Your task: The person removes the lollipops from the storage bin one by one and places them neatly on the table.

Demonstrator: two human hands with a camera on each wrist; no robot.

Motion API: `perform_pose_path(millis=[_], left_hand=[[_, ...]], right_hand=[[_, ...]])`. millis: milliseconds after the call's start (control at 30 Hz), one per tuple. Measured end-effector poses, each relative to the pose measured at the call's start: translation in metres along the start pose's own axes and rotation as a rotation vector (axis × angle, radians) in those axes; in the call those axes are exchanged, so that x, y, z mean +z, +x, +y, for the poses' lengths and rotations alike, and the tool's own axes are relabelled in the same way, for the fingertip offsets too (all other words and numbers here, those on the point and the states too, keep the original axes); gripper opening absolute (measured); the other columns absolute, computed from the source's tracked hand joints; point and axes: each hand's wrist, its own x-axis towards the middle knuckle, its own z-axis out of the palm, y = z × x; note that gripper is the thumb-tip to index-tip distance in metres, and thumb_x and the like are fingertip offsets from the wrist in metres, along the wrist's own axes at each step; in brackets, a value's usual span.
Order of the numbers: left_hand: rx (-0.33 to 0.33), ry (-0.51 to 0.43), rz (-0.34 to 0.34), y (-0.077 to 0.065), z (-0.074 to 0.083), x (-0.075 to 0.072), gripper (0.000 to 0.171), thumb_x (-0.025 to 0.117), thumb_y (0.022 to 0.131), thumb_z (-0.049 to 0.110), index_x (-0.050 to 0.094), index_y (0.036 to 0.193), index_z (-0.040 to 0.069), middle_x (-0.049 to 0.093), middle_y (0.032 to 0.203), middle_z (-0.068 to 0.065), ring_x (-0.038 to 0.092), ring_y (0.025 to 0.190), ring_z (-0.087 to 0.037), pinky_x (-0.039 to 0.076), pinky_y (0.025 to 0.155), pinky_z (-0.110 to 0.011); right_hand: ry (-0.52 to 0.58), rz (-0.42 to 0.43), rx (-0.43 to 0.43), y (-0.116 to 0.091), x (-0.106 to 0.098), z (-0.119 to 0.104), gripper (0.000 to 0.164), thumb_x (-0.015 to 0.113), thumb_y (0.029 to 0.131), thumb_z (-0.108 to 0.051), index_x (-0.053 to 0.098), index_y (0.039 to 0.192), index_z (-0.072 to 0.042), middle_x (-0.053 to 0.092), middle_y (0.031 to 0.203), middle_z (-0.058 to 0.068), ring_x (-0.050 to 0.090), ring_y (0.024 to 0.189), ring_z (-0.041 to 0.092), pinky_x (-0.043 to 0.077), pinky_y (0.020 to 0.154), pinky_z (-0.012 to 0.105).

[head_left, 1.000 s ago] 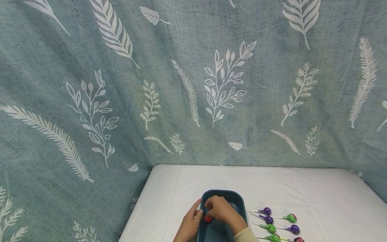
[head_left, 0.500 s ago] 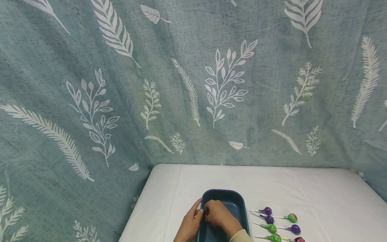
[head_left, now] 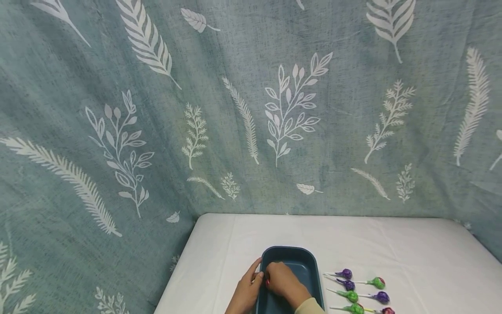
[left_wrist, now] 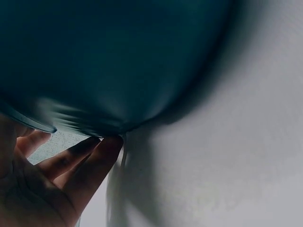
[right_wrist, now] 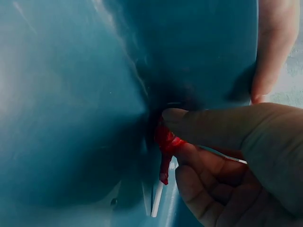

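Inside a dark blue tray (head_left: 302, 268), my right hand (head_left: 283, 280) pinches a red-wrapped lollipop (right_wrist: 165, 142) by its head, between thumb and fingers. Its white stick (right_wrist: 156, 201) points down in the right wrist view, close to the tray's inner corner. In the head view the hand hides all but a speck of red. My left hand (head_left: 246, 290) grips the tray's left side, its thumb at the rim. Seen from the left wrist, its fingers (left_wrist: 94, 165) touch the outer wall from outside.
Right of the tray, several lollipops lie on the white table (head_left: 235, 235) in two loose columns: purple ones (head_left: 381, 297), green ones (head_left: 351, 296) and a red one (head_left: 387, 310) at the frame's bottom edge. A patterned teal curtain (head_left: 251, 109) hangs behind and at the left.
My right hand has moved slightly down and toward the near side within the tray, and now covers most of the red lollipop. The left hand keeps its place on the tray.
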Motion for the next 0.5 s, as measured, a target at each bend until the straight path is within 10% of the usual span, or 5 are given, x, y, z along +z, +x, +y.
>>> perform_pose_path(millis=[500], left_hand=[[0.021,0.055,0.001,0.002,-0.003,-0.001,0.049,0.052,0.107,0.024,0.045,0.153,0.010,0.071,0.118,-0.017,0.064,0.113,-0.036,0.049,0.093,-0.059]], right_hand=[[0.027,0.025,-0.016,-0.005,-0.017,0.003,0.018,0.072,0.072,0.006,0.075,0.088,-0.004,0.065,0.074,0.001,0.052,0.062,0.013,0.048,0.058,0.033]])
